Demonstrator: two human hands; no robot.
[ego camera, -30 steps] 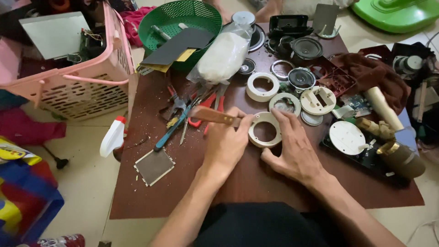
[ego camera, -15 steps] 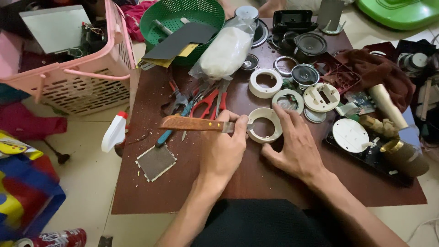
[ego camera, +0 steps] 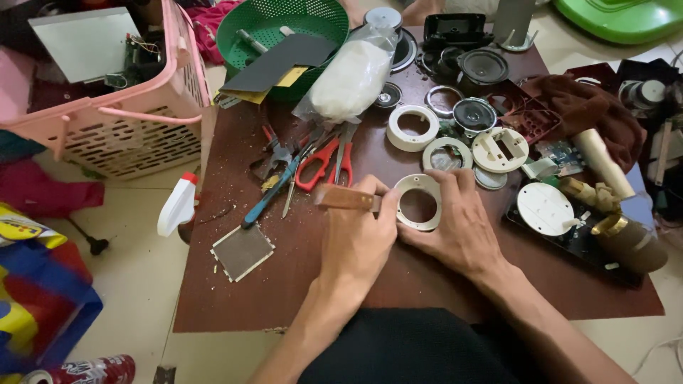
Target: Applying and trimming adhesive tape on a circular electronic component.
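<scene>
My left hand (ego camera: 359,235) grips a brown wooden-handled tool (ego camera: 346,198), fingers closed around it. My right hand (ego camera: 455,224) pins a white plastic ring (ego camera: 418,203) flat on the dark brown tabletop (ego camera: 284,299), fingers curled at its rim. Red-handled scissors (ego camera: 329,159) lie near.

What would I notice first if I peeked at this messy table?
Two hands in the middle: the left hand grips a wooden-handled tool against a white plastic ring that the right hand steadies. Behind them lie red-handled scissors, with a green basket beyond them.
</scene>
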